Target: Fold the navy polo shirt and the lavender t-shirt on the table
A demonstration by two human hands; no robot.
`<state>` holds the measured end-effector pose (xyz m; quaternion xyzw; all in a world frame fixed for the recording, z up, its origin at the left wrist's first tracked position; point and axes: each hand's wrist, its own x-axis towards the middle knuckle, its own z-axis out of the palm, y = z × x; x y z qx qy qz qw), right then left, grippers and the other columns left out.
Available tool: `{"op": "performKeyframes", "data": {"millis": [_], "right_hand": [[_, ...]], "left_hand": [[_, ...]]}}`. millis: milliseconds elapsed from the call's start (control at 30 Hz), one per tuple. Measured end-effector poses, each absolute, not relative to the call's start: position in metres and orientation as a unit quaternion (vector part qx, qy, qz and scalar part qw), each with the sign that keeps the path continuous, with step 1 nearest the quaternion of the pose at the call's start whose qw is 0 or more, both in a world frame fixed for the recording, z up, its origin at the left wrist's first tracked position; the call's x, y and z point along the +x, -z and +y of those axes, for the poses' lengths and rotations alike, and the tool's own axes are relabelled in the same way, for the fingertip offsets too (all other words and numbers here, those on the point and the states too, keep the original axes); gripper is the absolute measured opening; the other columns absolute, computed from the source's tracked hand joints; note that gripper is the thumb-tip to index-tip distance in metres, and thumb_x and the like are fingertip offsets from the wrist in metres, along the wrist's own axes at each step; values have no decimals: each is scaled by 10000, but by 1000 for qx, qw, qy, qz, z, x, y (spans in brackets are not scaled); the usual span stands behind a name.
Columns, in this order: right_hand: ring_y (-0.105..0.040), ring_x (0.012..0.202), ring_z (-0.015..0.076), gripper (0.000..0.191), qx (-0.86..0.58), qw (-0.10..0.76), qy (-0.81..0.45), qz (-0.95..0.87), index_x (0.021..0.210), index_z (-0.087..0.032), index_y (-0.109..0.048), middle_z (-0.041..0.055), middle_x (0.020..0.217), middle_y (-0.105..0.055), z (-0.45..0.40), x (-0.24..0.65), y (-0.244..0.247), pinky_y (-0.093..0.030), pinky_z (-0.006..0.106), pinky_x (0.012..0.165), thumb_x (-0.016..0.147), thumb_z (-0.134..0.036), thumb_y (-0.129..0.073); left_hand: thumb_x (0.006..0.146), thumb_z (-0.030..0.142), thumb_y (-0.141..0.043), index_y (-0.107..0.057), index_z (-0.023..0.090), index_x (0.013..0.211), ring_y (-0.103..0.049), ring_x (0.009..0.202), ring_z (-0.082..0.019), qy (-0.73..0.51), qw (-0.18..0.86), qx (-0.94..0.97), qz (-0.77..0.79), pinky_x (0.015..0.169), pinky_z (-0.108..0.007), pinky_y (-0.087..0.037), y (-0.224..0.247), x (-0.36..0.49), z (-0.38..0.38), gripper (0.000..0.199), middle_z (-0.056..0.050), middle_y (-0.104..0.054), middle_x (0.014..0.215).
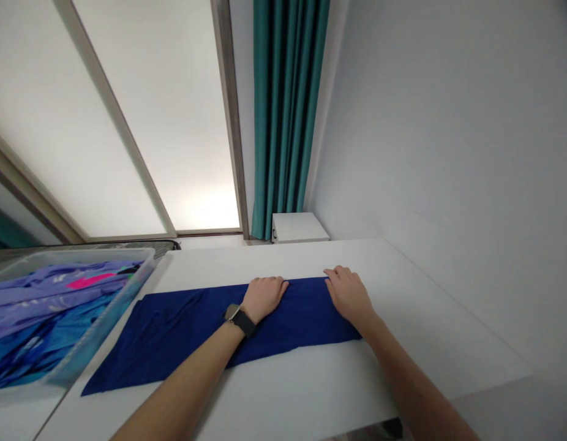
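Note:
A dark blue garment [187, 324] lies folded into a long strip across the white table [311, 380]. My left hand [265, 297], with a black watch [240, 318] at its wrist, rests over the middle of the far edge. Its fingers curl down at that edge, closed on the fabric, and their tips are hidden. At the far right corner my right hand [350, 294] grips the cloth between thumb and fingers, partly covering the right end. The left end of the garment spreads wider and shows small wrinkles.
A clear plastic bin [148, 263] on the left holds purple, blue and pink clothes [58, 300]. A small white cabinet [299, 226] stands behind the table, before a teal curtain [288, 110]. A white wall [449, 153] borders the right side; frosted sliding doors [173, 110] are at the back.

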<state>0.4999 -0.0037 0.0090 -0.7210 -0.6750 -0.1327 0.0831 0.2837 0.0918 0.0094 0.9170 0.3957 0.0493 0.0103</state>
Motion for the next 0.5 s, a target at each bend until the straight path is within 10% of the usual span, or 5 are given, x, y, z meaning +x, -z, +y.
{"op": "performKeyframes", "data": {"millis": [200, 500], "right_hand": [[-385, 1370, 254, 530, -663, 99, 84, -738, 1468, -171, -398, 126, 1485, -449, -10, 472, 23, -302, 441, 1120, 1017, -419, -272], [-317, 1424, 253, 600, -682, 89, 57, -724, 1483, -160, -388, 124, 1526, -391, -9, 481, 33, -228, 493, 1168, 1008, -481, -209]], "left_hand": [[1030, 342, -279, -692, 148, 875, -708, 859, -261, -52, -11, 906, 419, 838, -411, -457, -14, 285, 90, 482, -132, -743, 893], [1023, 371, -294, -725, 146, 854, -711, 891, -270, -38, 10, 903, 428, 869, -423, -460, -17, 275, 100, 515, -138, -752, 929]]}}
